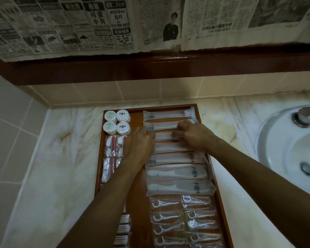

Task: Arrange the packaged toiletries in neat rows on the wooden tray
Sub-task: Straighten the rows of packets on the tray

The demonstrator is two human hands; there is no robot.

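A wooden tray (204, 108) lies on the marble counter. Down its right half run several long white sachets (175, 171) in a column. My left hand (140, 142) and my right hand (191, 134) each hold one end of the third sachet (164, 136) from the back, fingertips curled on it. Round white soap packs (116, 122) fill the tray's back left corner. Below them lie clear packets with cotton and red sticks (112, 145). Floss pick packets (184, 221) fill the near right part.
A white sink basin (283, 149) with a chrome tap (306, 116) sits to the right of the tray. Tiled wall and a dark wooden ledge (150, 68) rise behind, with newspaper hung above. Bare marble counter (61, 158) lies left of the tray.
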